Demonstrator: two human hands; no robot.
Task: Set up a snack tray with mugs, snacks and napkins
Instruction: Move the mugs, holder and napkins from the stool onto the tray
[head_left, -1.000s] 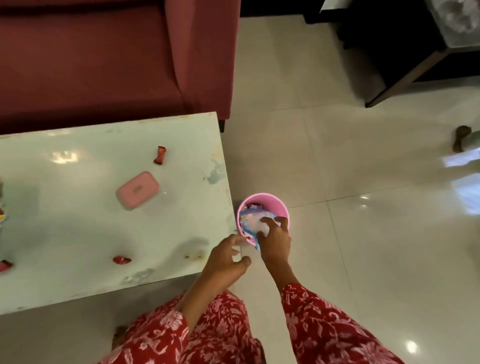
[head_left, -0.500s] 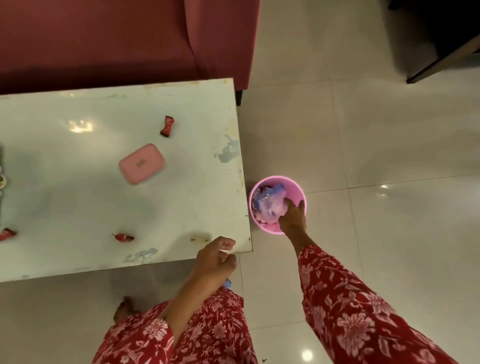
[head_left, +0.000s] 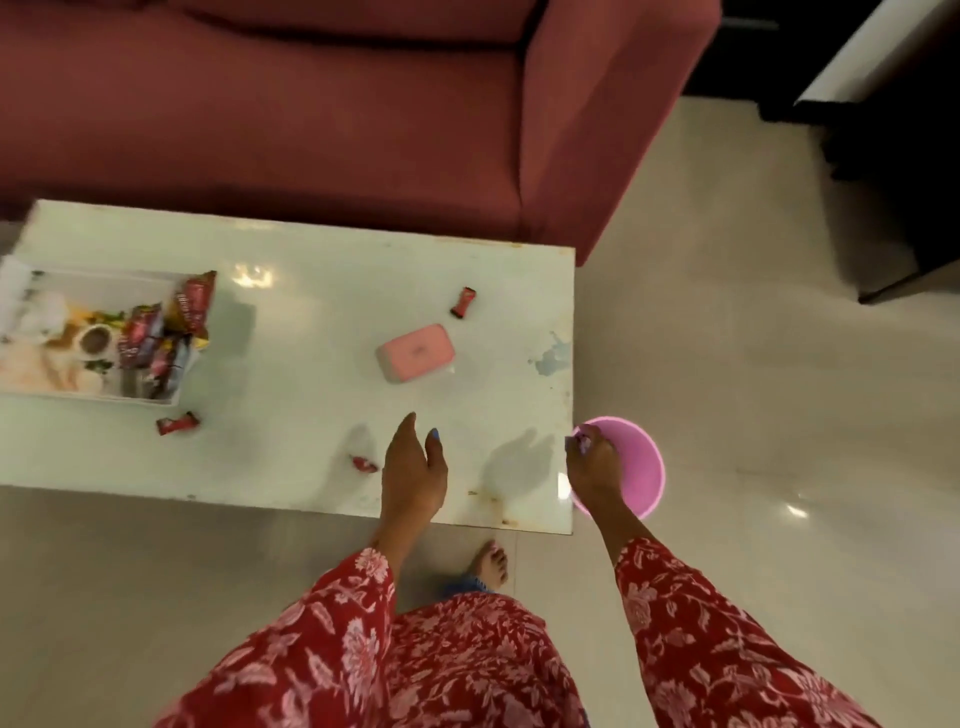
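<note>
- Head view: left hand (head_left: 414, 478) open, fingers relaxed, above the table (head_left: 311, 260) near a red candy (head_left: 364, 463)
- right hand (head_left: 592, 460) over the pink bucket (head_left: 641, 470) – fingers curled, grip unclear

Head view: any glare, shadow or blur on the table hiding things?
Head view: glare patches on the table near the tray and at its right edge; soft hand shadows beside the left hand; tray end smeared by blur; right hand over the pink bucket stays readable.

loose red candies (head_left: 463, 302) 3 | tray (head_left: 78, 387) 1 | pink box (head_left: 415, 352) 1 | pink bucket (head_left: 636, 467) 1 | hands (head_left: 413, 467) 2
</note>
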